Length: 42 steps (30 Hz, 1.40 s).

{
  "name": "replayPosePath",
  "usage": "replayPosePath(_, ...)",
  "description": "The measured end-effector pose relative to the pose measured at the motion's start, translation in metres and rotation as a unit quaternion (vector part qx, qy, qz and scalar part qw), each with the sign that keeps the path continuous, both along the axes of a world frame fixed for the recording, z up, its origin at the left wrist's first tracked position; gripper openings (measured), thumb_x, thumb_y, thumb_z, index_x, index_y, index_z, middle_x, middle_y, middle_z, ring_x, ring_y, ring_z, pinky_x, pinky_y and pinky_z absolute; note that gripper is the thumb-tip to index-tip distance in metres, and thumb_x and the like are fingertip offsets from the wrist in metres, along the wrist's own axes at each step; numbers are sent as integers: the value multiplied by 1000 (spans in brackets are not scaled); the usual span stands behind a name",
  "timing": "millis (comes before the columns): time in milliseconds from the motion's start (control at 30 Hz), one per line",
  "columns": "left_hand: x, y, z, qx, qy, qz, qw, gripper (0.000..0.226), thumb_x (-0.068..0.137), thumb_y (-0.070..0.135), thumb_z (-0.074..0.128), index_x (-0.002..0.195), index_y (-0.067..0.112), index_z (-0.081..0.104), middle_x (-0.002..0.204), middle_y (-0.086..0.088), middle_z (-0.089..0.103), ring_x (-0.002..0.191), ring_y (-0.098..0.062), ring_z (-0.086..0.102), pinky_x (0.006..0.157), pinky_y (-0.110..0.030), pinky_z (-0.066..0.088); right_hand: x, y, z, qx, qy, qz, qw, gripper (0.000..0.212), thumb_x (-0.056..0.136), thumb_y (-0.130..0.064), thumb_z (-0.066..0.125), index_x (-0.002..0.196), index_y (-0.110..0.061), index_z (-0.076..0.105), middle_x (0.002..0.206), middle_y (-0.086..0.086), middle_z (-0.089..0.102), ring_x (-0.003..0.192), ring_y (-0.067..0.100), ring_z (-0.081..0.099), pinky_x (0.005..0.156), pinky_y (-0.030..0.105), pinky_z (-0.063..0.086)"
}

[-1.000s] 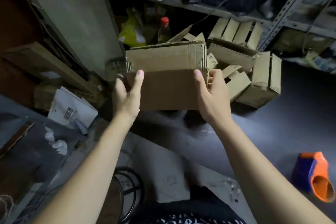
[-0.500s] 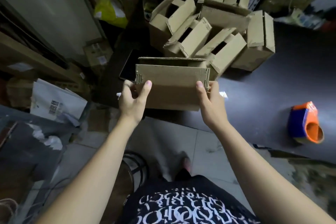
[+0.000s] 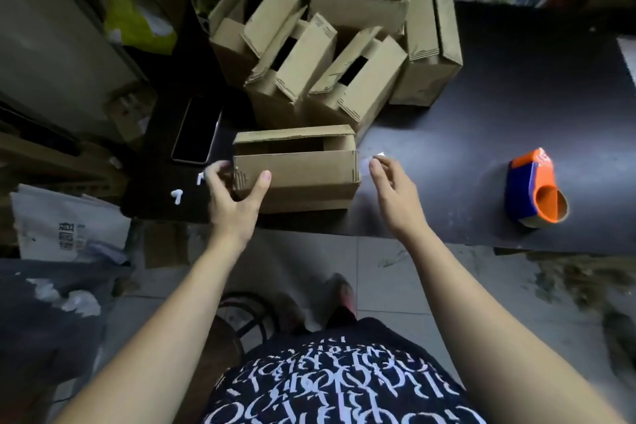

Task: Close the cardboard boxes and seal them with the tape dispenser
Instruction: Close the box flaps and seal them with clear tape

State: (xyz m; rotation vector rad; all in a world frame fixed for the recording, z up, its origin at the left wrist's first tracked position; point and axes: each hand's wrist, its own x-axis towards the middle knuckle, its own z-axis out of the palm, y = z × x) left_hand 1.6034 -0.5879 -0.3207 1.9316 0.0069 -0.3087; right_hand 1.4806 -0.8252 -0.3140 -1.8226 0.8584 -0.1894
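The cardboard box (image 3: 299, 182) stands on the dark surface (image 3: 464, 134), its top not fully closed. The left hand (image 3: 230, 203) grips its left end, probably to steady it. The right hand (image 3: 392, 200), relaxed and empty, is free for the tape dispenser (image 3: 535, 189).

A cardboard box (image 3: 303, 182) is sitting at the near edge of the table (image 3: 481, 113), with the left hand (image 3: 232, 203) gripping its left end and the right hand (image 3: 392, 196) hovering just right of it. Open boxes (image 3: 330, 55) are standing piled behind it, a phone (image 3: 196, 131) is lying behind-left, and the tape dispenser (image 3: 535, 189) is lying well to the right
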Motion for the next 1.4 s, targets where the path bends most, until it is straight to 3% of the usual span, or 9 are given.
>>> replayPosePath(133,5,-7,8,-17,-56,-49,997,82,92,31,77,154,45,25,134,9,52,118,8,52,94,-15,45,-16,-58,-16,-86,51,-147,984,38,100,-34,64,131,-12,64,134,4,67,126,19,60,101,25,42)
replayPosePath(267,2,-22,8,5,-100,-80,992,73,97,26,71,156,40,30,142,11,49,118,2,53,93,0,38,-43,-111,-24,-190,113,-231,947,40,93,-27,68,130,-10,65,132,13,64,127,33,57,107,45,45)
replayPosePath(367,-4,-35,6,19,-104,-77,991,61,96,26,71,148,34,39,126,3,57,104,6,58,86,-9,45,-63,-135,-27,-250,168,-290,908,45,93,-23,67,134,-7,64,135,19,58,128,40,51,108,50,41)
replayPosePath(433,-8,-43,4,31,-107,-78,991,56,96,29,72,143,32,43,121,0,58,104,-9,61,82,-11,44,-74,-146,-28,-262,187,-320,891,46,91,-19,65,135,-5,63,138,20,54,130,42,46,110,50,37)
replayPosePath(733,-12,-62,4,53,-90,-72,992,51,95,35,72,139,33,48,125,2,58,114,-20,59,91,-26,40,-82,-173,-35,-153,218,-398,878,52,92,-2,68,140,3,49,147,23,41,135,43,44,115,43,37)
replayPosePath(933,-14,-65,7,42,-80,-59,994,50,94,34,73,138,33,49,123,2,59,108,-15,59,87,-23,40,-81,-168,-32,-177,159,-357,903,55,97,-5,61,147,-24,48,126,12,62,110,35,61,93,44,49)
replayPosePath(1033,-15,-64,8,29,-81,-69,994,52,95,32,73,140,34,48,125,2,59,111,-12,57,86,-18,41,-75,-158,-31,-179,196,-322,909,32,97,-7,65,128,-5,62,124,20,63,117,42,60,100,48,50)
replayPosePath(1133,-12,-62,9,14,-77,-88,993,52,96,30,72,139,38,45,127,2,58,114,-14,58,93,-23,44,-72,-143,-30,-174,156,-281,931,22,93,-10,68,113,-7,64,106,10,58,99,32,58,93,42,52)
replayPosePath(1400,-4,-55,3,12,-70,-121,990,37,94,38,73,125,44,54,128,12,62,120,-12,59,103,-33,48,-65,-138,-24,-208,284,-195,915,38,92,-20,77,120,1,62,120,26,65,113,47,61,92,47,53)
